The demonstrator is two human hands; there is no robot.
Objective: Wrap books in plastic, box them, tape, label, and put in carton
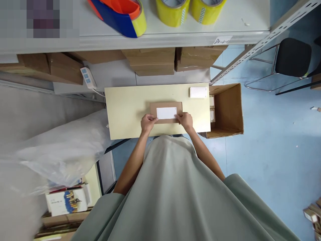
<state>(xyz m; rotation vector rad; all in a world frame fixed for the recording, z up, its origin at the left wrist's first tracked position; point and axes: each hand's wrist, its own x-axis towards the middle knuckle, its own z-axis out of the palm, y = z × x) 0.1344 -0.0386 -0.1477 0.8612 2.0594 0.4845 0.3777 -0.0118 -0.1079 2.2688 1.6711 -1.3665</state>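
Observation:
A small flat brown cardboard box (165, 104) lies on the cream tabletop (125, 110) right in front of me. On its upper face is a white label (166, 113), set slightly low and to the right. My left hand (147, 122) is closed, with thumb and fingertips pinching the label's lower left corner over the box. At the lower right corner, my right hand (185, 120) pinches the label in the same way. Whether the label is fully stuck down cannot be made out. A stack of white labels (198, 92) sits at the table's far right.
An open carton (228, 129) holding small labelled boxes stands against the table's right side. Above the far edge, a shelf (155, 38) carries yellow tape rolls (173, 15) and a tape dispenser (122, 20). A power strip (88, 78) and plastic bag (67, 147) are left.

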